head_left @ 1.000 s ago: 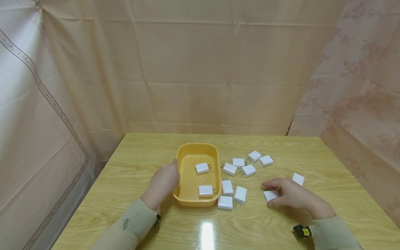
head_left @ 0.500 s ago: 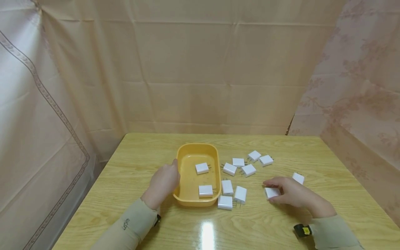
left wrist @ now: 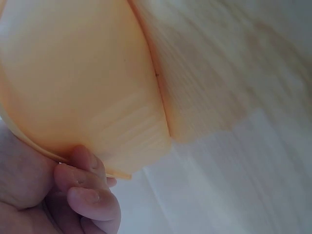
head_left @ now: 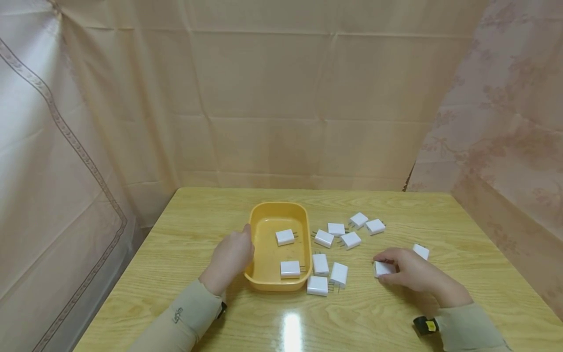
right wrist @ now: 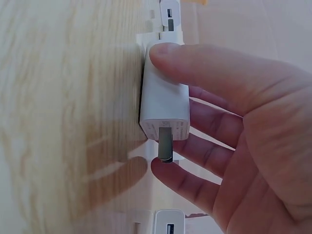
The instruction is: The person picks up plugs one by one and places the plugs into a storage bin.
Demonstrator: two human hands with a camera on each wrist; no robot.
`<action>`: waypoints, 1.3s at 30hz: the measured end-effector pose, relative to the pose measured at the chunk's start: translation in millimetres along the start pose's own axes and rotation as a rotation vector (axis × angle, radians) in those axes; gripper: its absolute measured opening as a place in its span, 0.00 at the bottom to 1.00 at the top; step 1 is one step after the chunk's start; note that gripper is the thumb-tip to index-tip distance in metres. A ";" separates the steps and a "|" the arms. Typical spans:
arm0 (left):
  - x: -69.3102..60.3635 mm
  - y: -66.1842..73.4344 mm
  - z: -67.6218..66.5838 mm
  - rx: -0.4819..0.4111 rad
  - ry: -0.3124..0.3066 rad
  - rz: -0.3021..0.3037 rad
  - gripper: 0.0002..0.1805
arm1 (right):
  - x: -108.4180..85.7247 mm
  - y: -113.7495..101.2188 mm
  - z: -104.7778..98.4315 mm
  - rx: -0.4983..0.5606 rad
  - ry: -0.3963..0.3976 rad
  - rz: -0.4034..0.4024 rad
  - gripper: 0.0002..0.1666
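Note:
My left hand [head_left: 228,254] grips the left rim of a yellow plastic tub [head_left: 281,287]; in the left wrist view its fingers [left wrist: 92,200] curl at the edge. Inside the tub lie two white charger plugs, one nearer the back [head_left: 285,237] and one at the front [head_left: 290,270]. To the right, my right hand [head_left: 413,274] holds another white charger plug [head_left: 384,269] between thumb and fingers, low at the tabletop. The right wrist view shows the thumb on this plug's [right wrist: 165,102] side, with its flat metal prongs facing the camera.
Several white charger plugs lie loose right of the tub, some nearby [head_left: 320,264] and some farther back [head_left: 358,220]. One more plug [head_left: 421,252] lies just behind the right hand. A cloth curtain [head_left: 264,122] hangs behind the wooden table [head_left: 198,210].
My right hand has shifted slightly right and away from me, and the held plug with it. The left hand and the tub stay in place.

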State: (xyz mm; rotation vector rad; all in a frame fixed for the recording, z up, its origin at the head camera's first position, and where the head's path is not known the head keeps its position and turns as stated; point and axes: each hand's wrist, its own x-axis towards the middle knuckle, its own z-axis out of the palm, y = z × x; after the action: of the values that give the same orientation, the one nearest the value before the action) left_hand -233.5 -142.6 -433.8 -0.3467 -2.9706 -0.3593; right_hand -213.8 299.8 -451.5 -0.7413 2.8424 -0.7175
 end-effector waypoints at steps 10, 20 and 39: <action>-0.1 0.6 0.0 0.001 0.001 -0.001 0.27 | 3.0 -6.0 -7.8 0.004 0.013 0.044 0.27; -0.1 2.0 -0.9 -0.003 -0.004 -0.005 0.28 | 12.4 -14.1 -18.2 -0.058 0.059 -0.030 0.24; 0.0 1.4 -0.1 0.001 -0.007 -0.010 0.27 | 36.1 -34.5 -27.0 -0.087 0.094 -0.109 0.26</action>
State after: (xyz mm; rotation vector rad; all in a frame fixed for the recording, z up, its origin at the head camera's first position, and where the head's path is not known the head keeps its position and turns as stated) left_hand -233.1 -141.3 -433.4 -0.3330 -2.9799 -0.3578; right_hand -236.5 267.0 -411.2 -0.9044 2.9541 -0.6629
